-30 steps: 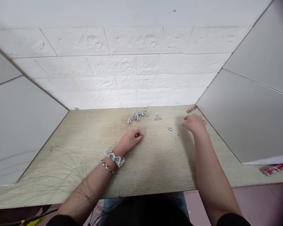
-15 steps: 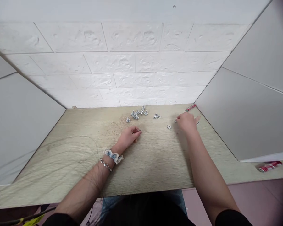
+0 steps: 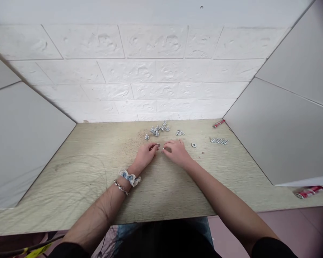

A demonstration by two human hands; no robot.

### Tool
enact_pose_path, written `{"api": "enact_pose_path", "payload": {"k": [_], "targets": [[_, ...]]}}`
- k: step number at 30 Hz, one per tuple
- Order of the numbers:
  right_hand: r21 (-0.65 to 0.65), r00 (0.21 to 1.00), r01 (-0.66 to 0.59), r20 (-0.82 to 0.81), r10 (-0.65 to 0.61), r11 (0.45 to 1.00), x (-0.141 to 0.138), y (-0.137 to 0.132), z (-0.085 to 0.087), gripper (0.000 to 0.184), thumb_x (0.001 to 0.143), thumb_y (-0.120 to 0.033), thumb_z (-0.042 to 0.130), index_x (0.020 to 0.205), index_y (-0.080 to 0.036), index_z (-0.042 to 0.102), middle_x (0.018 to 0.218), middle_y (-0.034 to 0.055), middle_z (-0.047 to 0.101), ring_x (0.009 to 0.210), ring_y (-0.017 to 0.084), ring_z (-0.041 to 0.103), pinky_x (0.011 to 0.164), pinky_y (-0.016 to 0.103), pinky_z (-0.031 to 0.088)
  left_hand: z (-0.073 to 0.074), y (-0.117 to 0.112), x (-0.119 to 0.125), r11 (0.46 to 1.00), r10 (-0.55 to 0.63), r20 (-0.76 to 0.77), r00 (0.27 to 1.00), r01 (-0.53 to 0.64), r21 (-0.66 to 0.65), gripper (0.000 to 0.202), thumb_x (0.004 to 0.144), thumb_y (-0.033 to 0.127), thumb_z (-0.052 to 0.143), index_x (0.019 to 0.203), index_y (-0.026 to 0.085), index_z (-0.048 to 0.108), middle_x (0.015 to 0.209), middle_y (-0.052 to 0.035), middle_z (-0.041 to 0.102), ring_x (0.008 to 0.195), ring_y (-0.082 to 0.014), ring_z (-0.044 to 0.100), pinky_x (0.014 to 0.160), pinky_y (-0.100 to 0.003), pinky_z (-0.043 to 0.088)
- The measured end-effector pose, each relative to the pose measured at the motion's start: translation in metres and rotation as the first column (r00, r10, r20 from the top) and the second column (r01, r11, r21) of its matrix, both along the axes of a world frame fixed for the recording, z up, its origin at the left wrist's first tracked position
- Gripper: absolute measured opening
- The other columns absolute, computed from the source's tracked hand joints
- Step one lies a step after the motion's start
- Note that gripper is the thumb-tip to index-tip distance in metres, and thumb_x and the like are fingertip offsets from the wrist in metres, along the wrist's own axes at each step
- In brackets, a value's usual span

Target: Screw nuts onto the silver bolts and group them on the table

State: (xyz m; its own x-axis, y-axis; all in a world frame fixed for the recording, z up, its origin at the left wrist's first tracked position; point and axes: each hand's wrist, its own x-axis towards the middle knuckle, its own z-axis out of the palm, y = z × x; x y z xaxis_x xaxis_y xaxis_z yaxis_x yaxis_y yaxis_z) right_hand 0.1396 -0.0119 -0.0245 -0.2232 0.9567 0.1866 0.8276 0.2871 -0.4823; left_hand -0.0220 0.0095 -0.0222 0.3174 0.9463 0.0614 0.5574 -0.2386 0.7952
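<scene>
My left hand (image 3: 145, 154) pinches a flat round washer (image 3: 158, 145) between thumb and fingertips, a little above the tabletop. Close beside it, my right hand (image 3: 177, 152) is closed in a pinch on a small bolt (image 3: 163, 148), of which only a bright metal end shows. The two sets of fingertips face each other, a small gap between bolt and washer. Behind the hands stands a group of bolts fitted with washers (image 3: 156, 133). A small pile of nuts (image 3: 179, 132) lies to its right. One loose washer (image 3: 194, 145) rests flat to the right of my right hand.
Several bolts (image 3: 219, 141) lie in a row on the right of the wooden tabletop (image 3: 167, 193). A red can-like cylinder (image 3: 219, 123) is at the back right corner, another (image 3: 309, 192) beyond the right panel (image 3: 282, 132). A white brick-pattern wall (image 3: 140, 71) closes the back.
My right hand has moved left from the row of bolts to my left hand, carrying a bolt. The row is now uncovered. My left hand has barely moved and keeps its washer.
</scene>
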Motion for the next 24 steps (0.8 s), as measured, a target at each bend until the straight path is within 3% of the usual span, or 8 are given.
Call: {"api": "enact_pose_path", "payload": {"k": [4,6,16,24], "targets": [[0.001,0.999,-0.05,-0.018,0.05,0.999,-0.001,0.004,-0.008,0.011,0.08,-0.023,0.055,0.077,-0.017,0.064,0.091,0.0048,0.062,0.089,0.018,0.053,0.09,0.038,0.031,0.001,-0.003,0.001,0.993,-0.071,-0.078,0.994,0.078,0.089,0.027,0.082,0.03,0.043,0.09,0.019,0.066,0.082,-0.0017,0.068,0.073,-0.0164,0.059,0.07,-0.027,0.045],[0.021,0.997,-0.075,-0.018,0.075,0.997,0.001,0.007,-0.011,0.013,0.081,-0.022,0.054,0.075,-0.017,0.064,0.089,0.0055,0.063,0.085,0.017,0.053,0.084,0.032,0.035,0.001,-0.005,0.001,0.983,-0.116,-0.1,0.988,0.129,0.134,0.027,0.083,0.027,0.043,0.095,0.021,0.066,0.091,-0.0016,0.067,0.08,-0.0169,0.059,0.076,-0.028,0.045],[0.047,0.991,-0.104,-0.076,0.108,0.993,0.003,0.01,-0.015,0.012,0.078,-0.014,0.052,0.07,-0.015,0.062,0.085,0.0052,0.062,0.084,0.016,0.052,0.079,0.027,0.038,0.001,-0.011,0.0,0.914,-0.207,-0.224,0.952,0.27,0.302,0.031,0.088,0.027,0.04,0.108,0.018,0.061,0.102,-0.0059,0.062,0.091,-0.0169,0.057,0.085,-0.027,0.043],[0.03,0.992,-0.107,-0.059,0.109,0.994,0.005,0.011,-0.011,0.008,0.078,-0.014,0.052,0.081,-0.015,0.059,0.084,0.005,0.06,0.082,0.016,0.051,0.074,0.026,0.037,0.002,-0.012,0.002,0.934,-0.21,-0.194,0.958,0.255,0.252,0.031,0.087,0.026,0.04,0.112,0.02,0.059,0.101,-0.006,0.061,0.089,-0.0166,0.057,0.085,-0.029,0.043]]}}
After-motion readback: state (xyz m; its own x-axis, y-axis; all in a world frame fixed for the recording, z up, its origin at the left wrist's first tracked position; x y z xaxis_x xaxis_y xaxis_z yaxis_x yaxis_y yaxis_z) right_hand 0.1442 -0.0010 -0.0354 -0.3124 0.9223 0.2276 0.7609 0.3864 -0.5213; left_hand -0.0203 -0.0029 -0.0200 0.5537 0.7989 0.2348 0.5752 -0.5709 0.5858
